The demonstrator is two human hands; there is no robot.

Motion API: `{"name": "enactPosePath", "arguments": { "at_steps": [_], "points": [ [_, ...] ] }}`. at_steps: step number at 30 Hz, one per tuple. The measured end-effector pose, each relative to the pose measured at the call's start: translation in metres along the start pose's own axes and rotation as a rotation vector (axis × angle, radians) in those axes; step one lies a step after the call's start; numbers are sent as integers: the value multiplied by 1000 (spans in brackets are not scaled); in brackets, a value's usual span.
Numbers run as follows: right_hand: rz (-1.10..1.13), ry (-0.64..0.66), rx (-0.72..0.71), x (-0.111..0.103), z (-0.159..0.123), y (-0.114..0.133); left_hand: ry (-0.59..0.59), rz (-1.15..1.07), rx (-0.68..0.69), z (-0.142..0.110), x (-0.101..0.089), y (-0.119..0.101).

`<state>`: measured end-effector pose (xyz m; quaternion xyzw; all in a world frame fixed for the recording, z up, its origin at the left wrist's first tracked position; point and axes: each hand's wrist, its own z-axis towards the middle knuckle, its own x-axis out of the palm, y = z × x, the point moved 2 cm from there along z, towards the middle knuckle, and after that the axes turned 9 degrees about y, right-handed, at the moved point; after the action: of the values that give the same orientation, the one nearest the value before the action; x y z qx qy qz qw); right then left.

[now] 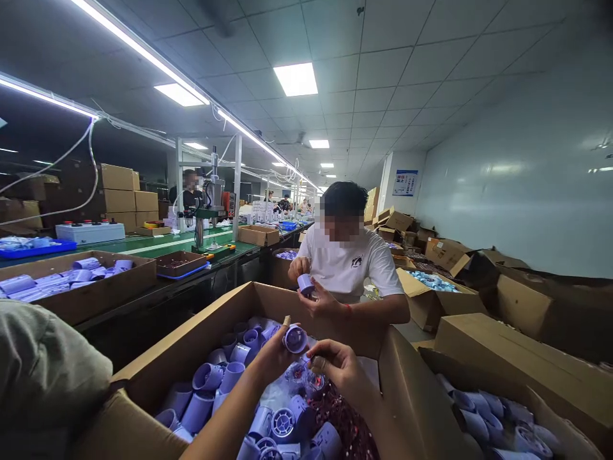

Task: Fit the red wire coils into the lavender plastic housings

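In my left hand [272,354] is a round purple plastic housing [295,339], its opening turned toward me. The left thumb points up and has a pale covering on its tip. Close to the housing's right rim, my right hand [342,370] has thumb and forefinger pinched together; what they hold, if anything, is too small to name. Both hands are above a large cardboard box [191,345]. Inside it lie several purple housings [197,412], clear plastic bags and a heap of small dark red parts [352,421].
Across the box a person in a white shirt [335,262] holds another purple housing [305,283]. To the left, a green conveyor bench [163,243] carries a press machine [211,198] and a carton of purple parts [134,271]. More cartons [517,345] crowd the right side.
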<state>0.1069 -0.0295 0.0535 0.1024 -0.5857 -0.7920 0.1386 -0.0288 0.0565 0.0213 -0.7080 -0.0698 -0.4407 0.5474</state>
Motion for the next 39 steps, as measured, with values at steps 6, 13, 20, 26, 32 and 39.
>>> {"name": "enactPosePath", "arguments": {
  "at_steps": [6, 13, 20, 26, 32, 39],
  "points": [
    [-134, 4, 33, 6, 2, -5, 49, 168, -7, 5, -11, 5],
    [-261, 29, 52, 4, 2, -15, 82, 230, -32, 5, -10, 7],
    [-347, 25, 95, 2, 4, -19, 45, 310, -51, 6, -9, 9],
    [-422, -86, 82, -1, 8, -30, 83, 286, -43, 5, -6, 11],
    [-696, -227, -19, 6, 10, -30, 189, 235, -109, 9, -9, 15],
    [-1028, -448, -244, 14, 12, -44, 240, 187, -97, 4, 0, 14]
  ]
}}
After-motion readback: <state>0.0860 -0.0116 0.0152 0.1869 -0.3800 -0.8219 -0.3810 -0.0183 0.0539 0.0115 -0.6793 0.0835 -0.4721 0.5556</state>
